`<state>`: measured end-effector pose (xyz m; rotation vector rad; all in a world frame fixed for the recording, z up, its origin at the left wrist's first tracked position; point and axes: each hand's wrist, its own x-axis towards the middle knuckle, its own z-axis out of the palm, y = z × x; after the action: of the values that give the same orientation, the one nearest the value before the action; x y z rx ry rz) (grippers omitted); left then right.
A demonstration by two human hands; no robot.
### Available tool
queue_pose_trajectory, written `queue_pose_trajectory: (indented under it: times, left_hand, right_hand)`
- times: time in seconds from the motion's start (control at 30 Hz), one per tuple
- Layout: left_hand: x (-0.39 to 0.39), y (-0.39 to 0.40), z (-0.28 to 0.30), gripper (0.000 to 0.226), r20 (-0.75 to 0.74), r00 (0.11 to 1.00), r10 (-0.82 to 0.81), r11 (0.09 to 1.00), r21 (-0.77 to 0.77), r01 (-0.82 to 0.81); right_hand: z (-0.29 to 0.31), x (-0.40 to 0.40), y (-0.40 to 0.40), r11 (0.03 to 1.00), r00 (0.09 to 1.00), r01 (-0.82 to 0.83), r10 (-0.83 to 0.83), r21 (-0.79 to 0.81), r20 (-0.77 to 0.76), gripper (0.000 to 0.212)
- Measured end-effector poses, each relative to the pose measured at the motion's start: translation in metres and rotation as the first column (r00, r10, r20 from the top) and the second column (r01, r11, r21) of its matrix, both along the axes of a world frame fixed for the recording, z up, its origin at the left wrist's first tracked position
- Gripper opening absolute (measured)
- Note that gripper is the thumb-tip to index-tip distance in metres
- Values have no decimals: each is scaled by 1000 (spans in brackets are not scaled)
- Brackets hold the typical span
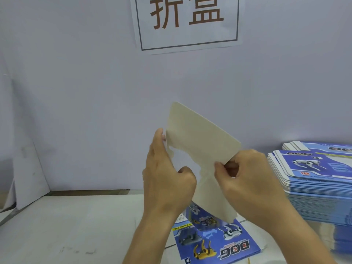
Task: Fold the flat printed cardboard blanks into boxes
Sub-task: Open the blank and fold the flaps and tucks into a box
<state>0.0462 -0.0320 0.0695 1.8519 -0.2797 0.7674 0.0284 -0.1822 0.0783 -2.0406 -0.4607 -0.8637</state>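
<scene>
I hold one cardboard blank (198,141) up over the table, its plain cream inner side facing me and its blue printed side showing lower down. My left hand (167,180) grips its left edge, thumb curled in front. My right hand (245,180) pinches the lower right part of the cream flap between thumb and fingers. The blank is bent, the upper flap tilted up and to the left.
A tall stack of flat blue printed blanks (314,180) stands at the right on the white table (66,225). A white wall with a paper sign (186,21) closes off the back. A white board (28,168) leans at the left.
</scene>
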Motion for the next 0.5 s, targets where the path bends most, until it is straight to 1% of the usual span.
queue_pose_trajectory:
  times: [0.13, 0.2, 0.27, 0.37, 0.43, 0.5]
  left_hand:
    - [3, 8, 2, 67, 8, 997, -79, 994, 70, 78]
    - [4, 12, 0, 62, 6, 990, -138, 985, 102, 137]
    - [3, 14, -3, 65, -18, 976, -218, 964, 149, 218]
    - [3, 10, -9, 73, -62, 951, -304, 931, 191, 310]
    - [3, 6, -14, 76, -84, 934, -347, 914, 193, 357]
    - [2, 2, -19, 79, -115, 912, -393, 899, 160, 408]
  right_hand:
    - [2, 4, -7, 994, 995, 102, -103, 47, 6, 32]
    - [1, 7, -11, 983, 986, 166, -168, 79, 13, 36]
    - [-1, 9, -16, 967, 972, 225, -232, 123, 43, 44]
    - [-3, 11, -23, 952, 958, 260, -275, 161, 78, 54]
    - [-6, 13, -24, 952, 956, 267, -281, 149, 84, 54]
    - [-9, 16, -25, 950, 952, 287, -297, 125, 70, 53]
